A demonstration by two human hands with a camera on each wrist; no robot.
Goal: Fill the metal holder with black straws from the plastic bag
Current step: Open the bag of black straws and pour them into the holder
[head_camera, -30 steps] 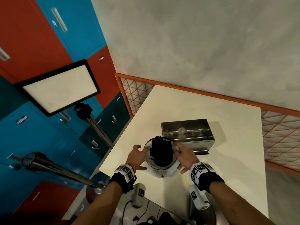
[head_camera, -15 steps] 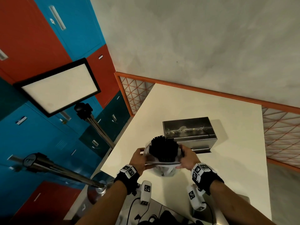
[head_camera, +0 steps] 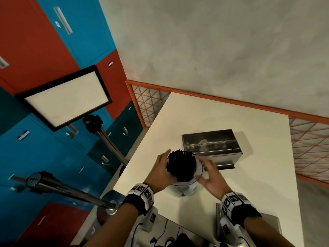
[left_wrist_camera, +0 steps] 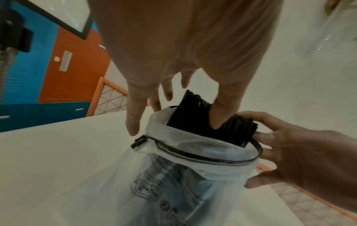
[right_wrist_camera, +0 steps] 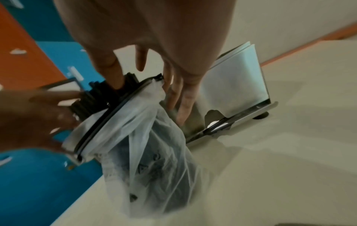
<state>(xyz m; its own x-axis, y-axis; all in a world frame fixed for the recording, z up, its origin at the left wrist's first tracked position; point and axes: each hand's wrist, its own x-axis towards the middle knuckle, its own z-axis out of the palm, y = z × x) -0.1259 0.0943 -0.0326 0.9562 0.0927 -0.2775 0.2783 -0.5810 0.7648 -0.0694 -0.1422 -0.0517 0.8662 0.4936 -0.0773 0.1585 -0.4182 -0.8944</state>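
The plastic bag (head_camera: 185, 188) stands upright on the cream table (head_camera: 249, 184), just in front of the metal holder (head_camera: 211, 147), which lies at 12 o'clock from it. A bundle of black straws (head_camera: 181, 165) sticks out of the bag's open zip mouth; their lower lengths show only as a dark blur through the film.

The left hand (head_camera: 160, 172) cups the bag's rim at 9 o'clock, thumb pressed against the straws, fingers extended down the far side. The right hand (head_camera: 211, 177) is at 3 o'clock, fingers spread and loosely bent around the rim; motion blur keeps me from telling whether it grasps the plastic or merely touches it.

The holder's inside is hidden in every view. Printing on the bag is too smeared to read.
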